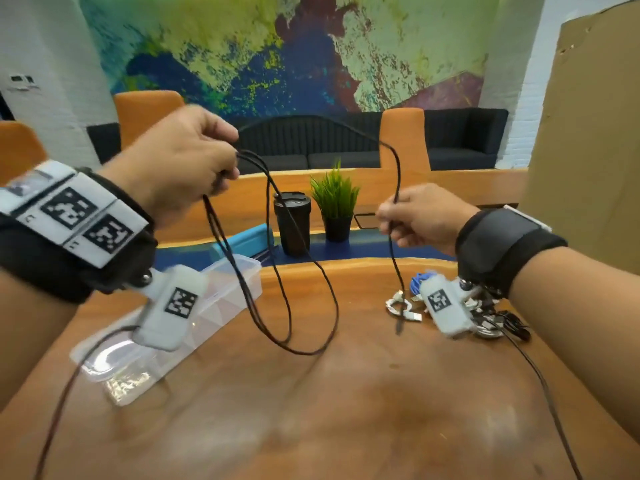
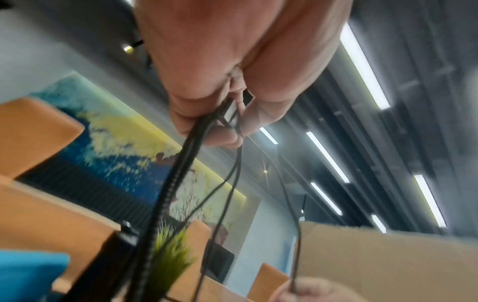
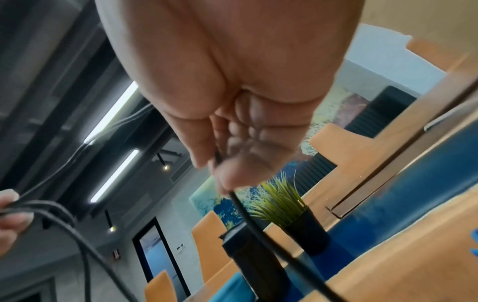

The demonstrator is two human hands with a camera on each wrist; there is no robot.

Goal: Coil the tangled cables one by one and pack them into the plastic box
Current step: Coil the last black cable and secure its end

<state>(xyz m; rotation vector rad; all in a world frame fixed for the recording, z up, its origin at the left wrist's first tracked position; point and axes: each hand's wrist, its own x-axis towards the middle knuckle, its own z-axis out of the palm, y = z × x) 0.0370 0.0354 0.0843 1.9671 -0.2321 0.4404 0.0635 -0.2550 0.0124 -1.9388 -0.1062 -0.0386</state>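
Note:
A long black cable (image 1: 277, 271) hangs in several loops above the wooden table (image 1: 329, 410). My left hand (image 1: 194, 157) is raised at upper left and grips the gathered loops; in the left wrist view its fingers (image 2: 207, 122) curl round the black cable (image 2: 175, 194) strands and a silver plug. My right hand (image 1: 415, 216) pinches the same cable further along, with the free end dangling toward the table; the right wrist view shows the black cable (image 3: 248, 214) running out of my right hand (image 3: 225, 163). A clear plastic box (image 1: 221, 299) lies at left, under my left wrist.
A pile of tangled cables (image 1: 485, 313), white, blue and black, lies on the table at right below my right wrist. Behind stand a black cup (image 1: 292, 223), a small potted plant (image 1: 336, 206) and a blue case (image 1: 246, 239). A cardboard sheet (image 1: 588, 133) stands at far right.

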